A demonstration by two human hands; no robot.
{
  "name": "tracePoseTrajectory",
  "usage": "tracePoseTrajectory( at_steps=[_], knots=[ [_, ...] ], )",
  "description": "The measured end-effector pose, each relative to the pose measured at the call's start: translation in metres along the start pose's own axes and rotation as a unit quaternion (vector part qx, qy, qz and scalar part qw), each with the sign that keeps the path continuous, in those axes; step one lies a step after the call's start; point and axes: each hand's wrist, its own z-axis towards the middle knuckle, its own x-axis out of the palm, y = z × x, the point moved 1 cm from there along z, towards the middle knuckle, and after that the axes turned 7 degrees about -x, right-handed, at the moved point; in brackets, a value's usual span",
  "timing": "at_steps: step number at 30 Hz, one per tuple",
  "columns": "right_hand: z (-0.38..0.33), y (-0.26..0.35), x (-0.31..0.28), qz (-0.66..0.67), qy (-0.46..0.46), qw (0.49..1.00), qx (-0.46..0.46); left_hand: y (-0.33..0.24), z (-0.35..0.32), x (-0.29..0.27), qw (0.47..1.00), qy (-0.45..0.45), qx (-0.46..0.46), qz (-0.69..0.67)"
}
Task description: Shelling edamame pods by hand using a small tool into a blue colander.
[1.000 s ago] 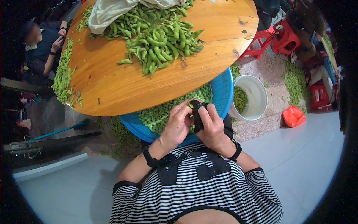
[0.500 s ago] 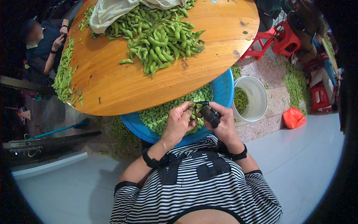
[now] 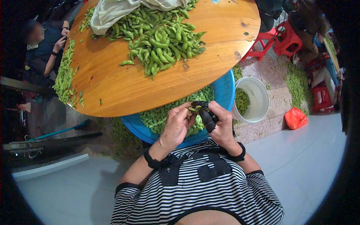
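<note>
Plainly, the green pod sits between the fingers (some black-wrapped)

On my remote view, a red bag lies at right, red stools farther off, a blue pole slanting at left.

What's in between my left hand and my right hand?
In the head view, a green pod lies between your left hand and the black covering on your right hand.
</note>
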Motion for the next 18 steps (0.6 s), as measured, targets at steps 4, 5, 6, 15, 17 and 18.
tracePoseTrajectory(
  at_steps=[4, 5, 6, 15, 17, 18],
  knots=[
    [0.001, 0.000, -0.002, 0.048, -0.014, 0.998, 0.048, 0.001, 0.002, 0.002, 0.999, 0.026, 0.009, 0.025],
    [-0.001, -0.003, -0.002, 0.090, -0.020, 0.992, 0.087, -0.001, 0.001, 0.004, 0.998, 0.043, 0.012, 0.032],
    [-0.004, -0.006, -0.003, 0.130, -0.026, 0.983, 0.125, -0.003, 0.001, 0.007, 0.997, 0.060, 0.016, 0.039],
    [-0.031, -0.080, -0.114, -0.129, -0.205, 0.968, 0.061, -0.064, -0.047, 0.018, 0.757, 0.133, 0.162, 0.618],
    [-0.023, -0.055, -0.135, -0.363, -0.171, 0.906, 0.132, -0.102, -0.055, 0.014, 0.754, 0.112, 0.156, 0.627],
    [-0.026, -0.063, -0.147, -0.378, -0.166, 0.905, 0.105, -0.124, -0.057, 0.003, 0.782, 0.070, 0.165, 0.596]
  ],
)
